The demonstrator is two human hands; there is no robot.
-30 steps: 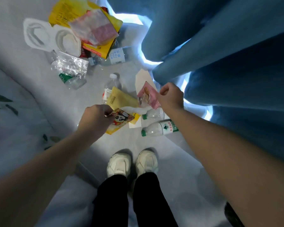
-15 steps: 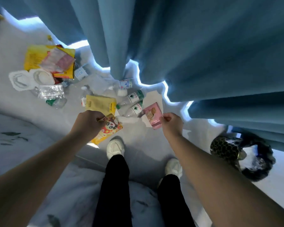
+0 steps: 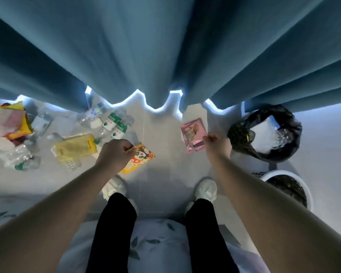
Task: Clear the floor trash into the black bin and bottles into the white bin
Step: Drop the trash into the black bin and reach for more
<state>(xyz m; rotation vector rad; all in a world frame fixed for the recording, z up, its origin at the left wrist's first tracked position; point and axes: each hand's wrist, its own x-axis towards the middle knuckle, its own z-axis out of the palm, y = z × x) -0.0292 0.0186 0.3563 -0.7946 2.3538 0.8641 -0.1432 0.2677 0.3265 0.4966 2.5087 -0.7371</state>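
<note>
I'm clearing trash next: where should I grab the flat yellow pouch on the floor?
Pinch grip on the yellow pouch, at its right edge, from above: thin and flat, it offers only edges, and that one lies closest to the left hand.

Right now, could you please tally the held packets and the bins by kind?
Held packets: 2 (panda packet in left hand, pink packet in right hand)
Bins: 2 (black bin, white bin)
Total: 4
</note>
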